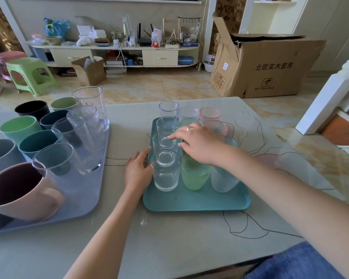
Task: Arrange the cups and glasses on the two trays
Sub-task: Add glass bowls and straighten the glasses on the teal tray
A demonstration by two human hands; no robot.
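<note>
right grip (191,141) over glasses (165,158) in teal tray (197,200)

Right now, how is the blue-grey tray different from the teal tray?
The blue-grey tray carries coloured cups and tall clear glasses; the teal tray carries short clear glasses and frosted tinted ones. The left hand rests against the teal tray's edge; no hand touches the blue-grey tray. Both sit flat on the table.

Bright soft daylight, shadows faint; glossy surface (189,238) shows pale glare; wide-angle bending at edges, nearest cups on left stretched; focus mostly sharp.
</note>
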